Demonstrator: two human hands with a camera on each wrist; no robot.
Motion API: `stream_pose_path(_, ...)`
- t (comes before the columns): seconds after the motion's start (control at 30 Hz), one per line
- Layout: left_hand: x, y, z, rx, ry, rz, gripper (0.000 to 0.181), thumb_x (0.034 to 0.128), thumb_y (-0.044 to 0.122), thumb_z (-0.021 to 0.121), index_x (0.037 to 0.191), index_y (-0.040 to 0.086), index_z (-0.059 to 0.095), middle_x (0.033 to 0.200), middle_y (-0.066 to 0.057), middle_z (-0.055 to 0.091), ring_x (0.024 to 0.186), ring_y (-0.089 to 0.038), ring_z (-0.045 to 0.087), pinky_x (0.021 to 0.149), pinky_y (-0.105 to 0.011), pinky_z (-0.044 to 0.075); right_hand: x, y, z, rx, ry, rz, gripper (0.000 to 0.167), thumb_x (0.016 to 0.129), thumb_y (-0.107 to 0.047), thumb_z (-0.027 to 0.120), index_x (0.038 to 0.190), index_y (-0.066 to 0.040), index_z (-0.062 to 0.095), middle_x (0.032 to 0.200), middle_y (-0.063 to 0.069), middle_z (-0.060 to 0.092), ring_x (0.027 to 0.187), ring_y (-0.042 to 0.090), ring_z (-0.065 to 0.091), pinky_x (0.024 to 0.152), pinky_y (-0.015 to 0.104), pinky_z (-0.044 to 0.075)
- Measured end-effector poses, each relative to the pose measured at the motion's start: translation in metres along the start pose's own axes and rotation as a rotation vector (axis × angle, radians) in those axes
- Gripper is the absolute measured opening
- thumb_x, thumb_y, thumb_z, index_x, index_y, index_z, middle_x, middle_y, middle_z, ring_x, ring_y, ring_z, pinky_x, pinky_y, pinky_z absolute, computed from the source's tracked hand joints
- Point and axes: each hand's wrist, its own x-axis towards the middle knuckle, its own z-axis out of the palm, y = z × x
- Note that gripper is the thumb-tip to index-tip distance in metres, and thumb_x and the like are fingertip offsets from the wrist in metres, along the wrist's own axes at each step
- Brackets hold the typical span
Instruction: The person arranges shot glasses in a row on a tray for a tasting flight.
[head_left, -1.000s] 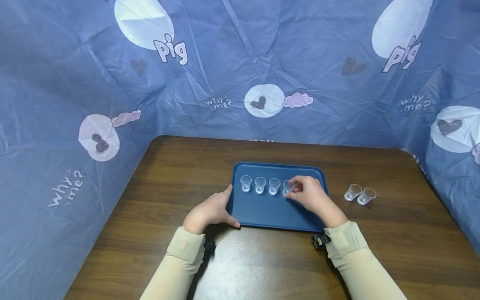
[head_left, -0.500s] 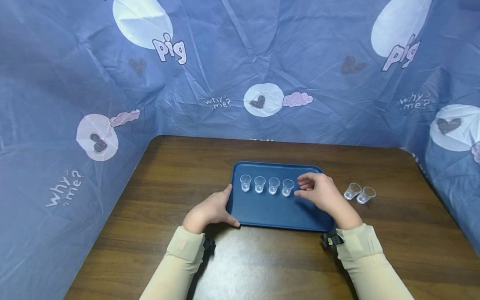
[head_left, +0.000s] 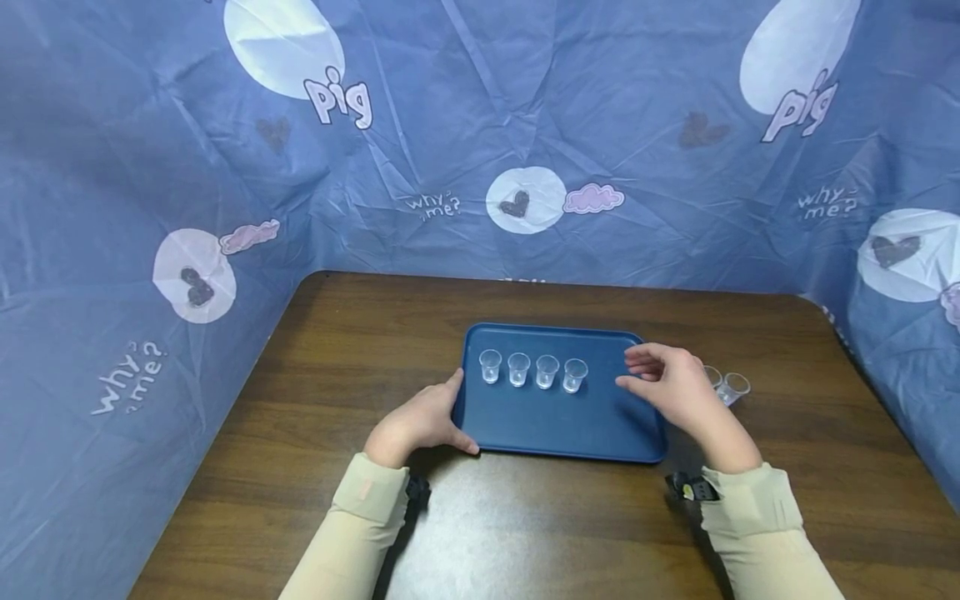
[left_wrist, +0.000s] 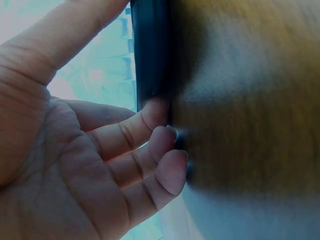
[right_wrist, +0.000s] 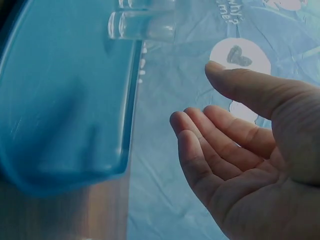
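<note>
The right hand [head_left: 678, 387] has drifted rightward, empty, with four cups [head_left: 547, 372] to its left, below frame centre. The left hand [head_left: 420, 421], spread, touches the tray [head_left: 562, 429].

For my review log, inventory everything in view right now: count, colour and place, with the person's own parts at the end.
Cups on the tray: 4, clear, upright in one row toward its far side
Cups off the tray: 2, clear, on the table to the tray's right, one partly hidden
Tray: 1, blue, on the table
Table: 1, brown wood-grain, under the tray
Printed cloth: number of sheets unclear, blue, behind and beside the table
Wrist devices: 2, black, at the cuffs
Sleeves: 2, cream, on both arms
Left hand: 1, at the tray's left edge
Right hand: 1, by the tray's right edge, holding nothing
</note>
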Motion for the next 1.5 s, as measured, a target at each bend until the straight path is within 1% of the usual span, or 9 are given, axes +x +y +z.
stream_pose_path(0.13, 0.000, 0.001, 0.000, -0.001, 0.000, 0.005, 0.127, 0.0673, 0.035, 0.098, 0.157, -0.011, 0.019, 0.151, -0.031, 0.040, 0.136, -0.039, 0.044, 0.111, -0.044, 0.037, -0.006, 0.006, -0.006, 0.006, 0.033, 0.001, 0.039, 0.091, -0.013, 0.079, 0.123, 0.005, 0.067, 0.115, 0.022, 0.070, 0.101, 0.033, 0.069, 0.085, 0.048, 0.056)
stream_pose_path(0.23, 0.001, 0.001, 0.000, 0.000, 0.001, 0.007, 0.128, 0.0671, 0.035, 0.098, 0.157, -0.011, 0.019, 0.151, -0.031, 0.040, 0.136, -0.039, 0.044, 0.111, -0.044, 0.037, -0.010, 0.009, -0.010, 0.008, 0.064, 0.001, 0.039, 0.092, -0.016, 0.079, 0.123, 0.005, 0.066, 0.115, 0.022, 0.069, 0.100, 0.032, 0.069, 0.083, 0.043, 0.057)
stream_pose_path(0.4, 0.001, 0.000, 0.000, 0.002, 0.002, 0.005, 0.128, 0.0670, 0.035, 0.098, 0.157, -0.011, 0.019, 0.151, -0.031, 0.040, 0.136, -0.038, 0.045, 0.111, -0.043, 0.037, -0.015, 0.014, -0.017, 0.030, 0.145, -0.006, 0.037, 0.092, -0.015, 0.079, 0.121, 0.004, 0.067, 0.110, 0.020, 0.071, 0.095, 0.029, 0.070, 0.074, 0.020, 0.055)
stream_pose_path(0.5, 0.001, 0.000, 0.000, 0.003, 0.001, -0.003, 0.128, 0.0674, 0.035, 0.098, 0.157, -0.010, 0.019, 0.151, -0.031, 0.041, 0.136, -0.038, 0.045, 0.111, -0.044, 0.037, -0.017, 0.018, -0.020, 0.040, 0.188, -0.021, 0.036, 0.091, -0.014, 0.080, 0.119, 0.005, 0.068, 0.107, 0.020, 0.072, 0.092, 0.027, 0.071, 0.071, 0.012, 0.051)
stream_pose_path(0.7, 0.001, -0.001, 0.001, -0.001, -0.004, -0.004, 0.128, 0.0677, 0.035, 0.097, 0.157, -0.010, 0.019, 0.151, -0.030, 0.040, 0.136, -0.037, 0.045, 0.110, -0.043, 0.037, -0.023, 0.025, -0.027, 0.052, 0.231, -0.036, 0.035, 0.089, -0.011, 0.081, 0.117, 0.006, 0.069, 0.105, 0.021, 0.072, 0.085, 0.005, 0.068, 0.072, 0.011, 0.051)
stream_pose_path(0.77, 0.001, -0.001, 0.001, 0.001, -0.002, -0.002, 0.128, 0.0675, 0.036, 0.098, 0.157, -0.010, 0.019, 0.151, -0.030, 0.040, 0.136, -0.037, 0.045, 0.110, -0.043, 0.037, -0.025, 0.027, -0.029, 0.051, 0.242, -0.038, 0.035, 0.089, -0.010, 0.081, 0.117, 0.007, 0.069, 0.104, 0.021, 0.072, 0.083, 0.000, 0.066, 0.072, 0.011, 0.051)
stream_pose_path(1.03, 0.002, -0.002, 0.002, 0.000, 0.000, 0.005, 0.128, 0.0673, 0.035, 0.098, 0.157, -0.011, 0.019, 0.151, -0.031, 0.041, 0.135, -0.037, 0.046, 0.110, -0.044, 0.038, -0.030, 0.032, -0.035, 0.057, 0.261, -0.028, 0.036, 0.089, -0.009, 0.081, 0.117, 0.007, 0.069, 0.104, 0.023, 0.072, 0.082, -0.004, 0.065, 0.070, 0.011, 0.051)
stream_pose_path(1.27, 0.002, -0.002, 0.002, 0.016, -0.003, -0.005, 0.127, 0.0680, 0.036, 0.097, 0.158, -0.009, 0.019, 0.151, -0.030, 0.041, 0.135, -0.037, 0.045, 0.110, -0.044, 0.037, -0.035, 0.039, -0.042, 0.067, 0.288, -0.048, 0.036, 0.087, -0.005, 0.081, 0.117, 0.010, 0.068, 0.102, 0.025, 0.072, 0.081, -0.008, 0.063, 0.070, 0.010, 0.051)
stream_pose_path(1.5, 0.002, -0.003, 0.002, 0.013, 0.008, 0.002, 0.127, 0.0674, 0.036, 0.098, 0.157, -0.010, 0.020, 0.150, -0.031, 0.042, 0.134, -0.038, 0.046, 0.110, -0.045, 0.038, -0.040, 0.045, -0.049, 0.093, 0.292, -0.025, 0.037, 0.088, -0.003, 0.080, 0.118, 0.012, 0.066, 0.104, 0.027, 0.071, 0.083, -0.009, 0.063, 0.071, 0.010, 0.051)
